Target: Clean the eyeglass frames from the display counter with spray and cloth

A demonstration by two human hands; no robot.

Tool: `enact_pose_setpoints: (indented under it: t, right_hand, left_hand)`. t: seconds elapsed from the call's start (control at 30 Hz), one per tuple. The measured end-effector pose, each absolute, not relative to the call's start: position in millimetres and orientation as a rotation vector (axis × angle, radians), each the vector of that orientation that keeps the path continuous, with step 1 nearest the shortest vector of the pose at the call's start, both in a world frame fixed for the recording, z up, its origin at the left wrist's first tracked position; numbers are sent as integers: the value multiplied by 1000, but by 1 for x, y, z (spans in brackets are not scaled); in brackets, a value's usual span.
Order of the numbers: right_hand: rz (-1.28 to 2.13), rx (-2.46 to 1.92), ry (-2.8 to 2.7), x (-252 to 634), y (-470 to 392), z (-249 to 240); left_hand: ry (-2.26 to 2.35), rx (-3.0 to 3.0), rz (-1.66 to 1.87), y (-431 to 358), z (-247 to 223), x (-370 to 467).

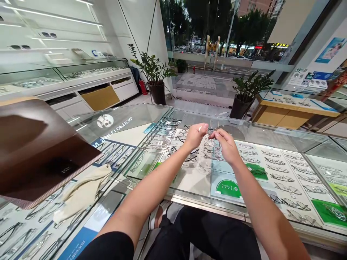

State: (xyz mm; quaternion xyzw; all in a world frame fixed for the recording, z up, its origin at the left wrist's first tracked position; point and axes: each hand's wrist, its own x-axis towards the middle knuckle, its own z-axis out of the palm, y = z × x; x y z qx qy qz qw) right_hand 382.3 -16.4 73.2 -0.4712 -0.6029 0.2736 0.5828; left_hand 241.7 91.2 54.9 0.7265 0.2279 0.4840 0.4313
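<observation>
My left hand (197, 135) is raised over the glass display counter (189, 186) with its fingers closed in a pinch. A small white spot shows at its fingers, but what they hold is too small to make out. Close on its right, my right hand (227, 146) pinches a pair of thin-rimmed eyeglasses (217, 123). The clear lenses and fine wire blend into the glass behind, so their outline is only partly visible. Under both hands, rows of eyeglass frames (191, 155) lie inside the counter.
On the left counter stand a glossy brown panel (46, 151) and a cream cloth pouch (84, 191). Green cards (229, 187) lie among the displayed frames. Beyond the counter are two potted plants (157, 92) and a glass door with metal handles (207, 54). My legs are against the counter's near edge.
</observation>
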Motion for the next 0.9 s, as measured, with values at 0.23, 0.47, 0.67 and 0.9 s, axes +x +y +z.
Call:
enact_pose_setpoints:
  t: [0.23,0.47,0.67,0.9]
  right_hand:
    - [698,-1088,-1433,376,-18,74]
    - [705,-1010,-1325,384,-15,74]
    - [745,-905,-1130,395,-9,69]
    - [769,-879,-1124,391,-11,70]
  left_hand:
    - [573,1805,1154,92,53,242]
    - [517,1774,1116,85,60,241]
    - [528,2077,917,77,61,239]
    - [468,2071,817,76,58,240]
